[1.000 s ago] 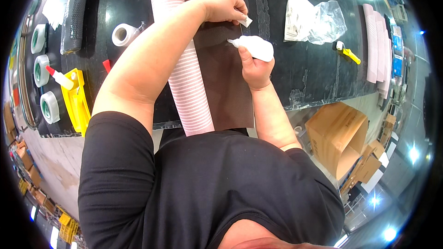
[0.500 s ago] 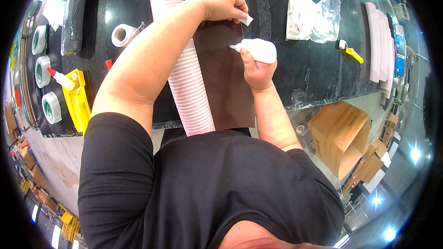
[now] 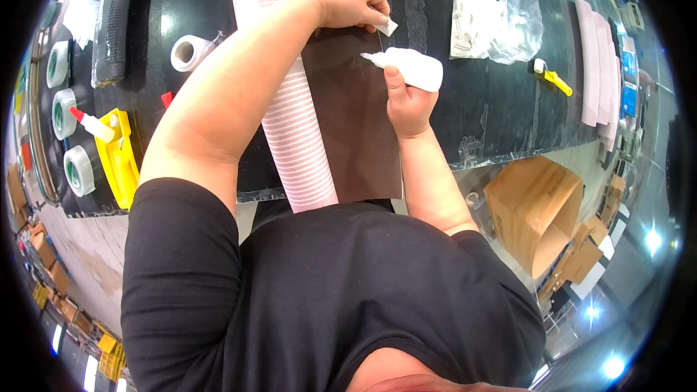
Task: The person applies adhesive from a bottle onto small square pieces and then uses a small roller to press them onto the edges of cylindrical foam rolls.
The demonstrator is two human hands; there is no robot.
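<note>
My left hand point(image 3: 350, 1) reaches across a pink ribbed hose point(image 3: 290, 109) and pinches a small white piece point(image 3: 387, 26) over a dark brown mesh strip point(image 3: 356, 116). My right hand point(image 3: 406, 98) grips a white squeeze bottle point(image 3: 410, 67) lying sideways, its nozzle pointing left toward the white piece, a little below it. The hose and the strip lie side by side on the black worktable point(image 3: 479, 116), both running from the far side to the near edge.
Clear plastic bags point(image 3: 494, 25) and a yellow-handled tool point(image 3: 553, 78) lie to the right. A white tape roll point(image 3: 190, 51), several green-cored rolls point(image 3: 76, 170), a yellow holder point(image 3: 120, 160) and a red-tipped bottle point(image 3: 91, 123) sit to the left. A cardboard box point(image 3: 537, 207) stands below the table edge.
The right hand with the bottle has shifted slightly up and left, bringing the nozzle a bit closer to the white piece. The left hand has stayed put.
</note>
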